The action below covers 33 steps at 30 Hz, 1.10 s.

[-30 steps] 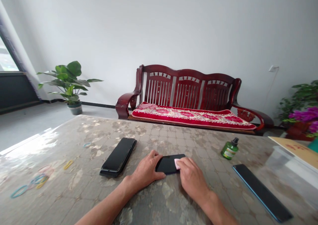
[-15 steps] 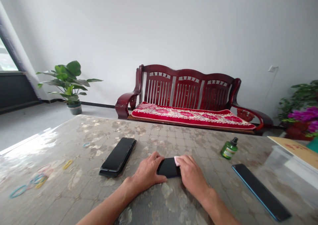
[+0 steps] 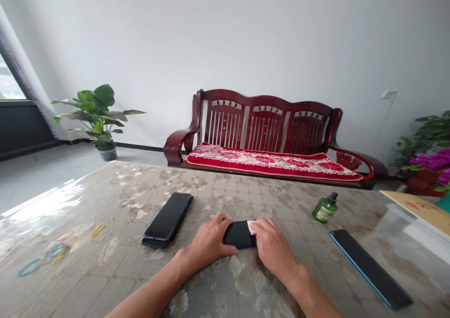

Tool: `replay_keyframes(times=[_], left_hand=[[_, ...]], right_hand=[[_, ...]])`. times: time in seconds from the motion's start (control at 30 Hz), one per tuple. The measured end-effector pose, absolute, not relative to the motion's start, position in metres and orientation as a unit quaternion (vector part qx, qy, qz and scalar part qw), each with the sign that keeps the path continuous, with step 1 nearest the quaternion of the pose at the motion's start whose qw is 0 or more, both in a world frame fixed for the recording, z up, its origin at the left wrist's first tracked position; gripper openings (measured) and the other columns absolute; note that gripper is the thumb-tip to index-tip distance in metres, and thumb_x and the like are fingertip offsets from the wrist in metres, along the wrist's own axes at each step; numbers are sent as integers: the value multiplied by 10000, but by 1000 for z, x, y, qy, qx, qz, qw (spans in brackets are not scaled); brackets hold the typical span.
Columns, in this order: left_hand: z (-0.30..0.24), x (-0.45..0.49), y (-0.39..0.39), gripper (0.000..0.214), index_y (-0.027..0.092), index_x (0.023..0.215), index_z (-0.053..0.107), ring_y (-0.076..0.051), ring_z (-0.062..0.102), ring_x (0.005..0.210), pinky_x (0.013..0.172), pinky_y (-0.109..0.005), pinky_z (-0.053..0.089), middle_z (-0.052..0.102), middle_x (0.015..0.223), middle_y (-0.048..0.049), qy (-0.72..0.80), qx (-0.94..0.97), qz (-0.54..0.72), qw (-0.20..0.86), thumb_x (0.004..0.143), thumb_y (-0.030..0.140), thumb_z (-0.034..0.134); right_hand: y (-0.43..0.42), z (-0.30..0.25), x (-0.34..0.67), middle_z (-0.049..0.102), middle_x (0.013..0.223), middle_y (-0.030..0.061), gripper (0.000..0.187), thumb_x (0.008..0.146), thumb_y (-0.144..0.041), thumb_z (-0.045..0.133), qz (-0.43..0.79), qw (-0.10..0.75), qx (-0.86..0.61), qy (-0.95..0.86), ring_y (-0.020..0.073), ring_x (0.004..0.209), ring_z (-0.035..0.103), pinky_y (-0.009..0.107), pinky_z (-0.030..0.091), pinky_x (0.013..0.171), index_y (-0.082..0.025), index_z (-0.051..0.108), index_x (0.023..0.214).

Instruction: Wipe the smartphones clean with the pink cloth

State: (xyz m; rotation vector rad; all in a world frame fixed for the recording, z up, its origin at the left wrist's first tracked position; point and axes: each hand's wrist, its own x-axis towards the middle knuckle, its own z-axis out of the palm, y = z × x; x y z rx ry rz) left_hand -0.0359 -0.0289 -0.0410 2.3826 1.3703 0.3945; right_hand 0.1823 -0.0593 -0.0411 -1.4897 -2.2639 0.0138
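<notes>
A black smartphone [image 3: 236, 235] lies sideways on the table between my hands. My left hand [image 3: 215, 236] grips its left end, with the thumb along the near edge and the fingers at the far edge. My right hand [image 3: 270, 240] is closed on a small pink cloth [image 3: 251, 227], pressed against the right end of the screen. The right end of the phone is partly hidden by that hand. To the left lie black phones, one on another, the top phone [image 3: 168, 216] face up. A phone with a blue edge [image 3: 369, 267] lies at the right.
A green pump bottle [image 3: 325, 208] stands beyond the blue-edged phone. A clear plastic box [image 3: 404, 229] with a tan board [image 3: 418, 210] on top is at the right edge. Coloured rubber bands [image 3: 56, 252] lie at the left. Behind the table stands a wooden bench [image 3: 267, 126].
The view has shifted very slightly. Both hands keep their places on the phone, and the pink cloth stays at the right end of the screen.
</notes>
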Motion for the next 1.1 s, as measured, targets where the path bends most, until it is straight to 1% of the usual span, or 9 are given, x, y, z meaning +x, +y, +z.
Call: replay_keyframes(times=[0.13, 0.37, 0.6, 0.73, 0.87, 0.97, 1.1], left_hand=[[-38, -35, -32, 571, 246, 1206, 606, -271, 613, 1053, 916, -323, 476, 581, 1208, -60, 488, 842, 144, 177, 694, 445, 763], [-35, -31, -35, 575, 252, 1215, 607, -277, 615, 1050, 914, -325, 478, 583, 1200, -61, 509, 831, 140, 176, 689, 442, 743], [-38, -31, -36, 549, 237, 1184, 617, -268, 622, 1024, 894, -317, 487, 593, 1146, -60, 505, 833, 157, 165, 686, 435, 737], [-38, -30, -35, 549, 245, 1186, 620, -271, 619, 1032, 896, -326, 488, 591, 1149, -63, 508, 831, 156, 165, 693, 455, 735], [-39, -30, -35, 564, 243, 1197, 616, -277, 610, 1054, 900, -329, 485, 587, 1165, -63, 512, 829, 157, 162, 692, 462, 739], [-40, -29, -36, 539, 245, 1176, 622, -270, 613, 1041, 893, -324, 483, 591, 1151, -59, 514, 828, 158, 157, 694, 454, 740], [-40, -28, -36, 527, 248, 1174, 622, -260, 615, 1027, 877, -315, 483, 591, 1133, -55, 516, 828, 158, 152, 697, 438, 740]], right_hand=[[-64, -38, 176, 651, 990, 41, 341, 884, -12, 413, 23, 211, -508, -835, 186, 947, 547, 290, 430, 858, -207, 666, 1003], [-53, -44, 202, 663, 982, 67, 388, 825, 5, 417, -37, 196, -570, -797, 207, 956, 552, 318, 431, 878, -190, 681, 1032], [-66, -39, 183, 653, 976, 42, 373, 849, 17, 383, 26, 232, -487, -842, 183, 933, 546, 303, 437, 862, -201, 664, 959], [-62, -42, 196, 653, 964, 55, 372, 828, 15, 396, -4, 226, -528, -818, 198, 934, 548, 318, 434, 878, -191, 673, 966], [-57, -46, 210, 651, 977, 72, 367, 840, 1, 398, -32, 226, -558, -797, 207, 961, 552, 323, 432, 898, -185, 680, 985], [-62, -46, 202, 652, 990, 69, 361, 849, 0, 403, -19, 238, -539, -808, 202, 951, 549, 324, 440, 889, -181, 672, 1008], [-71, -45, 184, 651, 1004, 53, 363, 872, 2, 398, 13, 254, -478, -841, 187, 945, 543, 313, 448, 869, -195, 663, 1021]])
